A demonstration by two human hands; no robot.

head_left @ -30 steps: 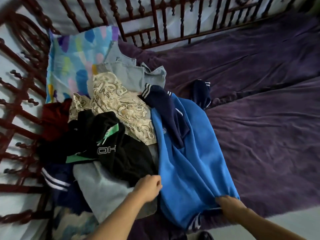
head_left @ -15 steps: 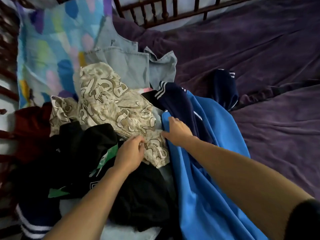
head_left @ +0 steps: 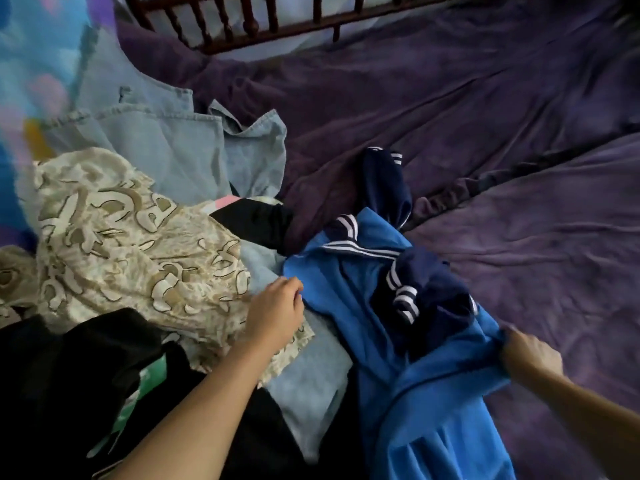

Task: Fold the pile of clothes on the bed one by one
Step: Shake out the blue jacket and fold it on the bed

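Clothes point(head_left: 180, 271) lie heaped on the left side of the bed point(head_left: 485, 140), and the blue shirt point(head_left: 339, 306) is the one now being drawn out of them. Half a second ago both hands were together in the middle of the heap, at the seam between the beige patterned piece point(head_left: 121, 237) and the shirt's left edge. Since then the right hand point(head_left: 530, 355) has crossed to the shirt's far side, where it is clenched on a bunch of blue cloth and pulling it taut toward the open purple part of the bed. The shirt has slid rightward with it: its navy collar point(head_left: 429, 292) with white stripes has crumpled onto the chest, and a pale blue cloth point(head_left: 311, 386) that it covered now shows beside the heap.

The left hand point(head_left: 277, 310) rests over the beige piece with its fingers curled right at the shirt's left edge. Whether it pinches that edge or only touches it cannot be told.

The shirt seems nearly free of the heap but is bunched and not laid flat, so folding of this piece has likely not begun. The denim piece point(head_left: 166, 143) and the black garment point(head_left: 69, 393) remain unfolded.
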